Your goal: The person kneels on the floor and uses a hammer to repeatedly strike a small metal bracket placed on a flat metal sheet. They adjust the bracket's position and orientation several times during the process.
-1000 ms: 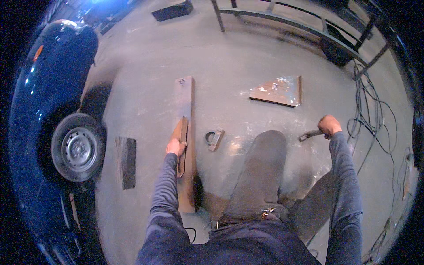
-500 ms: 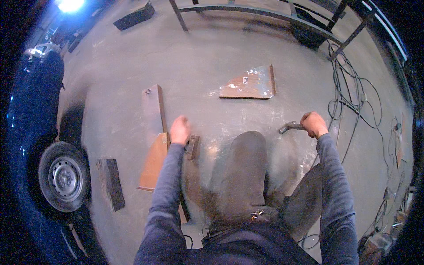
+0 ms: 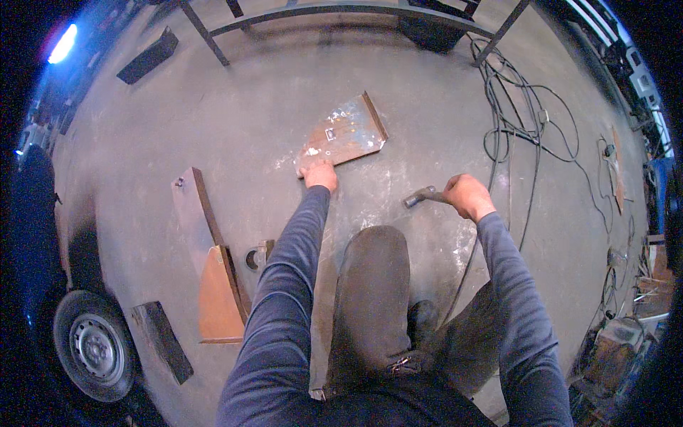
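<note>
My left hand [image 3: 319, 175] reaches forward, its fingers closed on the near left corner of a rusty metal plate [image 3: 348, 132] with a bent-up edge, lying on the floor. In my right hand [image 3: 469, 197] is a hammer [image 3: 425, 196], gripped by the handle with its head pointing left, held above the floor. Left of my left forearm lie a rust-brown metal piece [image 3: 219, 302] and a longer grey metal piece [image 3: 191, 206] touching it. Partly behind that forearm sits a small metal part with a round hole [image 3: 252, 258].
A dark metal frame [image 3: 341, 10] stands at the far side. Black cables [image 3: 512, 132] lie coiled at the right. Dark blocks [image 3: 162, 341] rest on the floor at the left, near a car wheel [image 3: 96, 349]. Metal scrap and equipment [image 3: 617, 349] fill the lower right.
My left hand has moved forward and right and taken hold of the rusty plate, which is now turned at an angle. The right hand still holds the hammer. The view has shifted right.
</note>
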The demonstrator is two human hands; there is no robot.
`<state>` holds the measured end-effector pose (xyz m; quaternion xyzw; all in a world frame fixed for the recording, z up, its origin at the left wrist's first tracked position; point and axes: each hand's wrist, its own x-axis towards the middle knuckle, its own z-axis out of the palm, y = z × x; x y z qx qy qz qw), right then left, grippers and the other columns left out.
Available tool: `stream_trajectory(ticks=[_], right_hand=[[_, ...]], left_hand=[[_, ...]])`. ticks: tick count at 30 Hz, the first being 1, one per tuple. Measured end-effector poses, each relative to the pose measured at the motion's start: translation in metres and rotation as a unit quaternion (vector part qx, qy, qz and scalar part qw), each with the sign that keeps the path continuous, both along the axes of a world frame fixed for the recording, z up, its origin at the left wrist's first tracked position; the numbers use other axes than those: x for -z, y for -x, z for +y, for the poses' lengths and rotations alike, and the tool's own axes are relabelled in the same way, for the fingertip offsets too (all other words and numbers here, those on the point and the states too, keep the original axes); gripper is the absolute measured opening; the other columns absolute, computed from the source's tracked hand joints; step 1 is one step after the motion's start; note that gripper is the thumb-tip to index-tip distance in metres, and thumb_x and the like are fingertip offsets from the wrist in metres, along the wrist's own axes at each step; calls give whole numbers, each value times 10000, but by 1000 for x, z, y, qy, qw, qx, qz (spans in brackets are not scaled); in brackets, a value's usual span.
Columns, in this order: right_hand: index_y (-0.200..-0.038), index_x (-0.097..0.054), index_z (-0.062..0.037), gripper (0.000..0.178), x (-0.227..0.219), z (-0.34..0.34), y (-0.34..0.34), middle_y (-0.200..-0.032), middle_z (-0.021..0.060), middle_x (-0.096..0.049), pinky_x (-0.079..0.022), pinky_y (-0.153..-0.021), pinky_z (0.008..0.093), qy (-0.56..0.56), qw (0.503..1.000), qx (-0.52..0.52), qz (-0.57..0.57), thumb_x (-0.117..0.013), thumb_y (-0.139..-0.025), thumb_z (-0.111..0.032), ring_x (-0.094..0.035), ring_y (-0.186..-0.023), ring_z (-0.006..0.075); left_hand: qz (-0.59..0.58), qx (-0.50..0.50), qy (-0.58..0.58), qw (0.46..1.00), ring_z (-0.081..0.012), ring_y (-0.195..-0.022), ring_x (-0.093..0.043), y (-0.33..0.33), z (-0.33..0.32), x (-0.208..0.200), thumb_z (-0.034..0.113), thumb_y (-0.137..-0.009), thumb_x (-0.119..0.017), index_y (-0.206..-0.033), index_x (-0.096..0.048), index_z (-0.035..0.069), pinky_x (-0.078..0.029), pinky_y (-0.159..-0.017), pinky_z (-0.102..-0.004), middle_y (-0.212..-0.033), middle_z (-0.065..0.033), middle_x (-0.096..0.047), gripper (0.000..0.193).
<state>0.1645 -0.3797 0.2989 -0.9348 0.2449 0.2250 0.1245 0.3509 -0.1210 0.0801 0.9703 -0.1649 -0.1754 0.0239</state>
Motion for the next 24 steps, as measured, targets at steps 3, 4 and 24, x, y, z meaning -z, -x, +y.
stream_trajectory(ticks=[3,4,24], right_hand=[[-903,-725,-18,342,7,17,-22,-1006,208,-684,-530,-841,439,-2,1000,-22,-20,-667,-823,-346,-663,-966,371],[-905,-725,-18,343,10,16,-25,-1004,210,-684,-530,-842,438,8,1000,-22,-17,-668,-822,-345,-663,-965,371],[-841,-728,-4,202,10,42,-87,-923,214,-695,-547,-769,444,64,980,-189,11,-597,-734,-115,-689,-874,365]], left_hand=[[-25,6,81,996,-352,-1100,-594,12,37,28,120,-896,-460,-1144,-625,97,-471,-931,-503,-1139,-174,-623,299],[-21,27,125,992,-362,-1058,-604,31,31,31,114,-895,-455,-1122,-631,89,-487,-888,-489,-1097,-186,-620,288],[116,-163,380,903,-394,-1048,-600,300,174,54,240,-863,-564,-1169,-636,84,-494,-858,-450,-1157,-191,-627,351]])
